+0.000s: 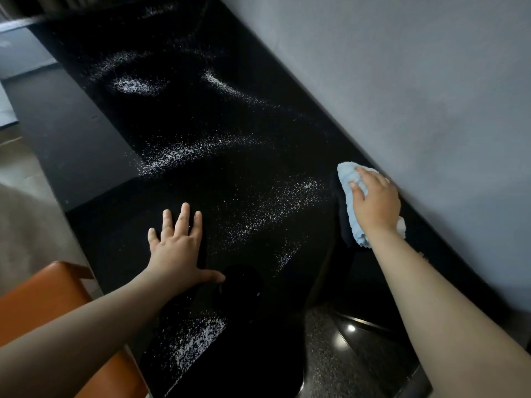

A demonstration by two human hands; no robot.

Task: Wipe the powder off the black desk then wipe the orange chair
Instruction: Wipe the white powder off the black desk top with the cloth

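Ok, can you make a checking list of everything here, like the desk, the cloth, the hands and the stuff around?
Surface: black desk, glossy, runs along the wall.
Job's things: white powder scattered in patches over most of the desk; light blue cloth at the wall side; orange chair at the near left edge.
Clutter: nothing seen.
Hands: left hand flat on the desk, fingers spread, holding nothing; right hand pressing the cloth onto the desk.
Cables: nothing seen.
Surroundings: grey wall to the right; dark speckled floor below; a lower dark surface on the left.
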